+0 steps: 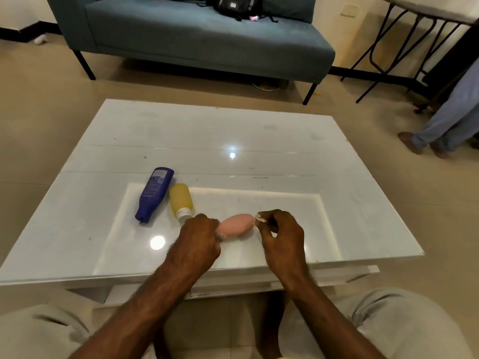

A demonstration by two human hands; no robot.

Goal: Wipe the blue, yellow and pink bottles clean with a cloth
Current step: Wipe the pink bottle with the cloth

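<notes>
The pink bottle (235,224) is held sideways just above the white table (259,141), between both hands. My left hand (199,237) is closed around its left end, where a small greyish bit shows under the fingers. My right hand (282,231) pinches a small white piece of cloth (260,218) against the bottle's right end. The blue bottle (154,194) lies on the table to the left, cap toward me. The yellow bottle (181,199) with a white cap lies right beside it.
A teal sofa (197,37) with a black bag (237,5) stands beyond the table. A folding table's dark legs (404,45) are at the back right. Another person's legs in jeans (451,120) stand on the floor at the right. My knees are below the table's near edge.
</notes>
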